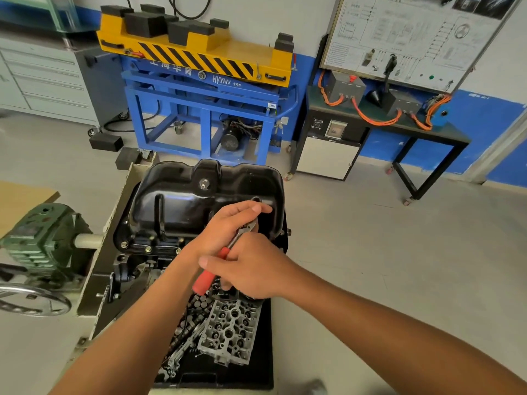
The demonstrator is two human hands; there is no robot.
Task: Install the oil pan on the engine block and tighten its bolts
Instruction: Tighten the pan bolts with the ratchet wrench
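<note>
Over on the engine stand, the glossy black stamped-steel oil pan (182, 206) is sitting upside-up on the dark engine block (125, 269), flange down. You can see a few silver bolts (148, 249) already in along the near edge. The person has both hands at the right-hand side of the pan. The right hand (253, 269) is wrapped round the grip of a red-handled chrome ratchet wrench (206, 276), fingers closed tight on it. The left hand (228, 226) is laid flat over the ratchet's head, and its fingers (251, 208) are mostly straight and pressing down, not really gripping. Can't see the socket or which bolt it's on, the hands cover that. Just below them there's a black tray (265, 352) with a grey aluminium cylinder head (228, 334) and loose small parts in it. A green cast gearbox (42, 238) with a chrome handwheel (34, 300) sits off to the left. A blue-and-yellow lift cart (199, 55) is parked by the back wall.
</note>
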